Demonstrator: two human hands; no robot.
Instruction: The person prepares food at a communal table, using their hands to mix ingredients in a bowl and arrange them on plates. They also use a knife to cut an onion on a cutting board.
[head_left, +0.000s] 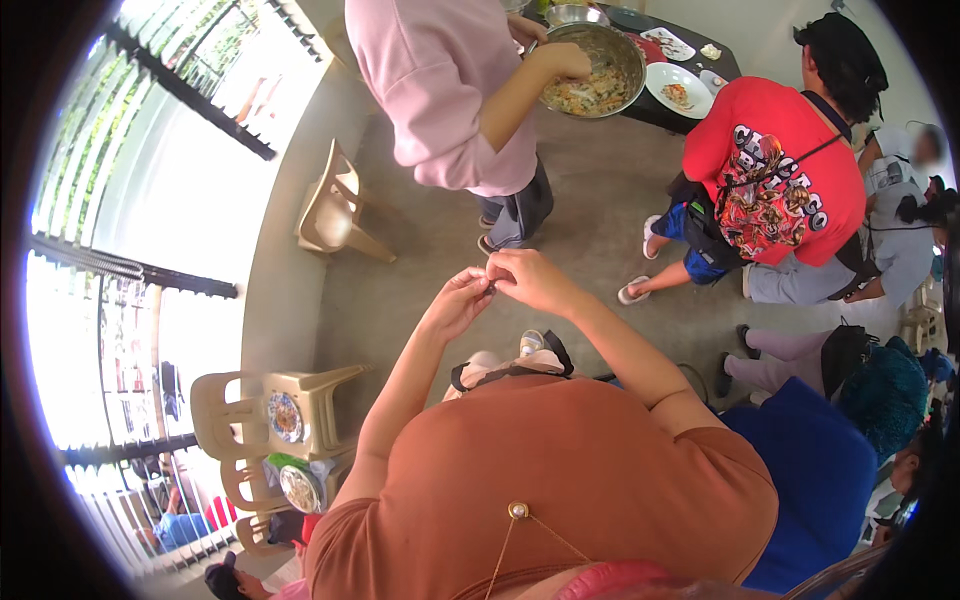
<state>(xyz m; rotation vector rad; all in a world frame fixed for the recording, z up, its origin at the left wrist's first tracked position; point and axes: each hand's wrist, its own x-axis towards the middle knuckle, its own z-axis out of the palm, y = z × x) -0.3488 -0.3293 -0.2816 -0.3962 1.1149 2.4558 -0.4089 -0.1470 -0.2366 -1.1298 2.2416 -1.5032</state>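
Observation:
In front of my chest my left hand (456, 301) and my right hand (534, 282) meet at the fingertips. Between their pinched thumbs and forefingers shows a small dark object (491, 287), too small and too covered to name. Both forearms reach forward over my brown-orange shirt (555, 450). A round pendant (518, 510) on a thin chain lies on the shirt. Beneath the hands is the grey concrete floor (420, 247).
Ahead, a person in a pink sweater (442, 97) has a hand in a steel bowl (637, 75) of mixed food. A person in a red shirt (780, 180) stands right, near a dark table holding a white plate (701, 101). Plastic chairs (221, 412) line the left wall, one bearing a plate (285, 418).

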